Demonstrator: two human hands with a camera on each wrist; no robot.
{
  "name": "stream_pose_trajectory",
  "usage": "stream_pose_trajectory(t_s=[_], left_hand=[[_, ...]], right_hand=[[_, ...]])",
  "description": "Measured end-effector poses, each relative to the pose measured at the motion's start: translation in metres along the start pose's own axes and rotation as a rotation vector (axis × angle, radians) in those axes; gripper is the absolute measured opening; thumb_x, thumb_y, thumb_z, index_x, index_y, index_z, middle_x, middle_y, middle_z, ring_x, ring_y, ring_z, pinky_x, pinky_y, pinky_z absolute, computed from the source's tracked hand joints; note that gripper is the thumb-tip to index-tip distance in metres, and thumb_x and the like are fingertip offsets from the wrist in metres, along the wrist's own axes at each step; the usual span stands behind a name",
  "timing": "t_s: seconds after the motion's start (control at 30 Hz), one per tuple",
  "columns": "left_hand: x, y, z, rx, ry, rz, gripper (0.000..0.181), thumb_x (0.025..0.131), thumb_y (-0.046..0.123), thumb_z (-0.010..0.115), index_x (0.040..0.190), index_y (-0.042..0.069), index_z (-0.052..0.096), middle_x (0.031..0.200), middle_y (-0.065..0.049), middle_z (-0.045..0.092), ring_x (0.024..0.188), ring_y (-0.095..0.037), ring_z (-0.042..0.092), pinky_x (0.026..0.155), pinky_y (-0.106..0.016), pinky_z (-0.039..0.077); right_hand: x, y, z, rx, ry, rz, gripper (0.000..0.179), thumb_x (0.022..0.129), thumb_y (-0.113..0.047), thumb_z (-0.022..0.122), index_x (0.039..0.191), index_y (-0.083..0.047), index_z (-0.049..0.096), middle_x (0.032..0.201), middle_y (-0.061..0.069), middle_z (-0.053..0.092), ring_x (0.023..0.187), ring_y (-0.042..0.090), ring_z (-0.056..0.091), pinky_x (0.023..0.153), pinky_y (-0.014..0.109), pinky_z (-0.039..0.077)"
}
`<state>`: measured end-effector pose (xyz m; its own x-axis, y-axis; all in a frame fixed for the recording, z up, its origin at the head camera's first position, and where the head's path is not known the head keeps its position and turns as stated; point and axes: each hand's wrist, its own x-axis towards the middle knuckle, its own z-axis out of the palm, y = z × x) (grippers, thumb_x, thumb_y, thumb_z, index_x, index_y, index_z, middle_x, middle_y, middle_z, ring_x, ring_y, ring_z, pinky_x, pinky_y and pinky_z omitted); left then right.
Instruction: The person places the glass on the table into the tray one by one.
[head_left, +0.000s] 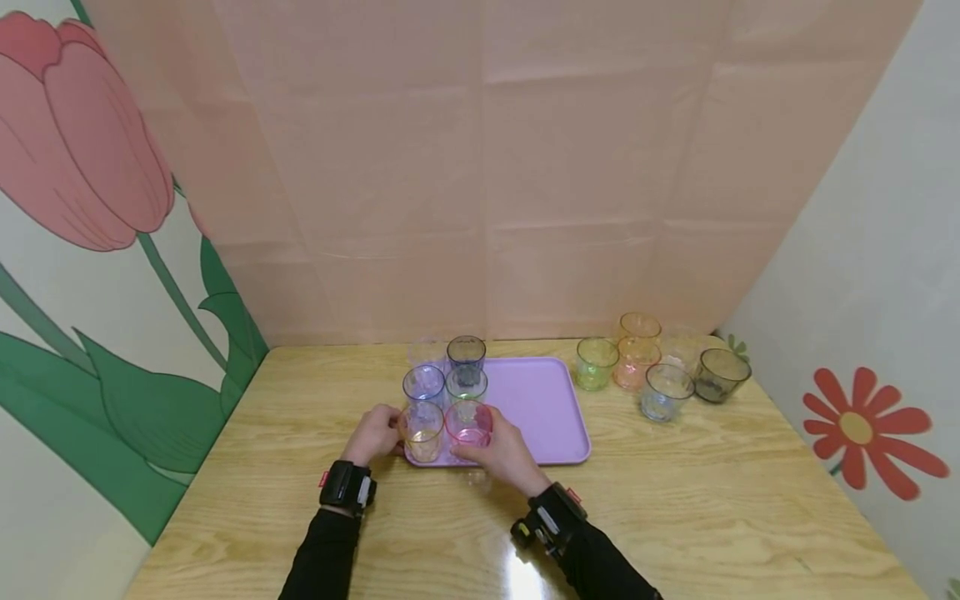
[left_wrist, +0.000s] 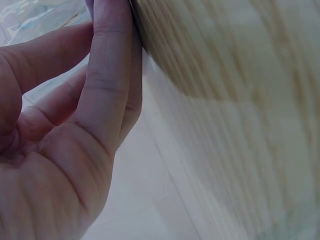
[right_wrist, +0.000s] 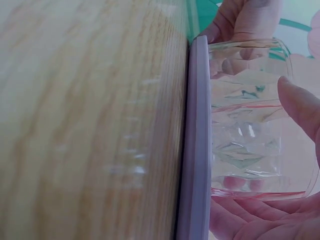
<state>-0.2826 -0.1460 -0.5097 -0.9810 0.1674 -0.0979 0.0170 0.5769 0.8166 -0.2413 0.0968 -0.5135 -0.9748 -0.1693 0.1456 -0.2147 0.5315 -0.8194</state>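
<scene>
While the right hand [head_left: 506, 455] grips the pink glass [head_left: 468, 423] between thumb and fingers, whether the left hand [head_left: 377, 435] grips is unclear.

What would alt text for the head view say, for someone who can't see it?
A person's right hand holds a pink glass at the front of a purple tray on a wooden table; the left hand is beside a yellow-rimmed glass. More tinted glasses stand behind and rightward.

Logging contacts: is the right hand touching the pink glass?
Touching: the head view shows the right hand gripping the pink glass, fingers and thumb curled round it.
</scene>
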Motion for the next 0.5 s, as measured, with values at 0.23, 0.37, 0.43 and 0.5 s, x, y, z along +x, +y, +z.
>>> stream_pose_trajectory(t_s=[0.23, 0.37, 0.43, 0.5], left_hand=[[0.000, 0.001, 0.000, -0.005, 0.001, -0.004, 0.013, 0.087, -0.013, 0.059, 0.085, -0.004, 0.068, 0.071, -0.004, 0.061, 0.058, -0.014, 0.063, 0.057, -0.029, 0.058], [-0.001, 0.001, 0.000, -0.004, 0.004, -0.001, 0.013, 0.088, -0.012, 0.058, 0.084, -0.004, 0.067, 0.071, -0.004, 0.060, 0.059, -0.014, 0.063, 0.057, -0.030, 0.058], [-0.001, 0.001, 0.000, 0.001, 0.008, 0.006, 0.014, 0.087, -0.012, 0.058, 0.082, -0.003, 0.066, 0.070, -0.003, 0.060, 0.058, -0.015, 0.063, 0.057, -0.030, 0.058], [-0.001, 0.000, 0.000, 0.005, 0.011, 0.014, 0.015, 0.087, -0.012, 0.058, 0.080, -0.002, 0.066, 0.069, -0.003, 0.059, 0.058, -0.015, 0.063, 0.056, -0.030, 0.058]], right_hand=[[0.000, 0.004, -0.013, -0.004, -0.074, 0.006, 0.092, 0.073, -0.027, 0.091, 0.144, 0.007, 0.043, 0.135, 0.028, 0.058, 0.121, 0.042, 0.059, 0.103, 0.054, 0.048], [0.001, 0.007, -0.025, 0.025, -0.127, 0.001, 0.090, 0.074, -0.011, 0.088, 0.147, 0.008, 0.040, 0.140, 0.029, 0.053, 0.126, 0.045, 0.055, 0.106, 0.056, 0.045], [0.001, 0.010, -0.032, 0.044, -0.137, -0.006, 0.086, 0.074, -0.001, 0.084, 0.147, 0.009, 0.039, 0.141, 0.030, 0.053, 0.127, 0.047, 0.055, 0.107, 0.056, 0.044], [0.003, 0.013, -0.039, 0.053, -0.121, -0.019, 0.081, 0.076, 0.006, 0.079, 0.147, 0.010, 0.040, 0.140, 0.030, 0.054, 0.127, 0.046, 0.055, 0.107, 0.055, 0.045]])
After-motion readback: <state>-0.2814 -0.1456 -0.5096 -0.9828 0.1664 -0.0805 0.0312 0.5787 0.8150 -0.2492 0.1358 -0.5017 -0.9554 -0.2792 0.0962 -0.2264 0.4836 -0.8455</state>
